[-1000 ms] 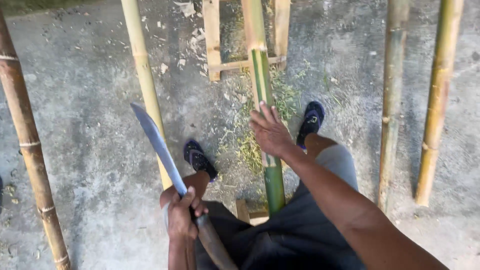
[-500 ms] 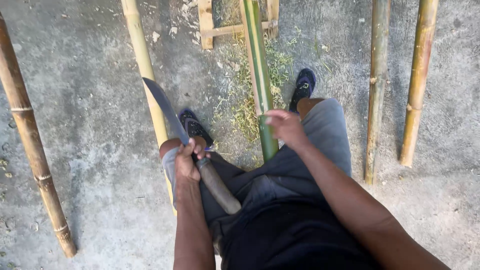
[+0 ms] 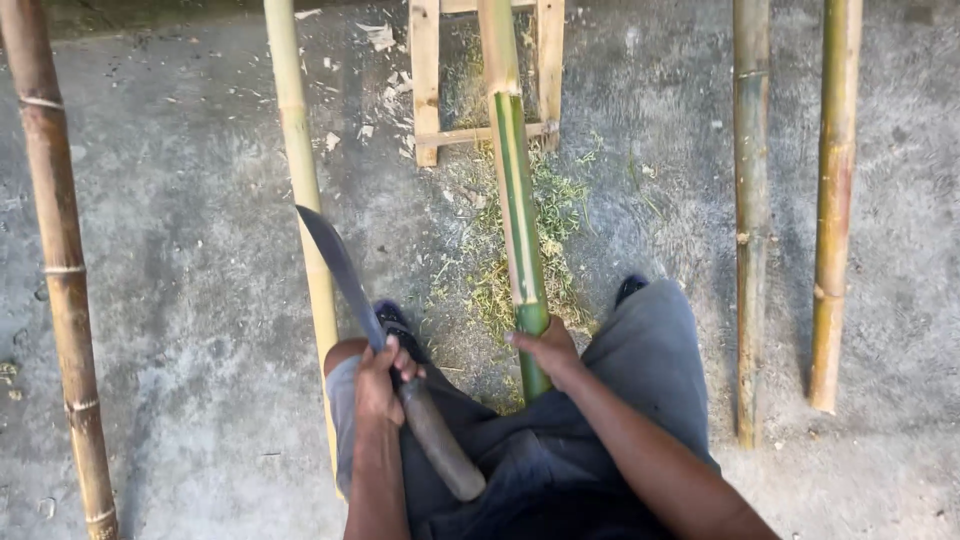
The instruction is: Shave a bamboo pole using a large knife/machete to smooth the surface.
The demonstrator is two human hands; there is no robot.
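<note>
Head | R hand [image 3: 548,350] grips green bamboo pole [image 3: 518,230], slid lower vs earlier | L hand [image 3: 383,380] clenched on machete [image 3: 380,340]

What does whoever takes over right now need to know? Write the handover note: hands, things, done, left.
Left hand: closed on the long dark-bladed machete with its wooden handle, blade raised, pointing up and away.
Right hand: gripping the green bamboo pole near its lower end; the pole runs up onto the pale wooden stand.
Done: a pale strip is already shaved along the pole; green shavings lie on the concrete floor.
Left: most of the green skin remains. Other bamboo poles lie either side.
</note>
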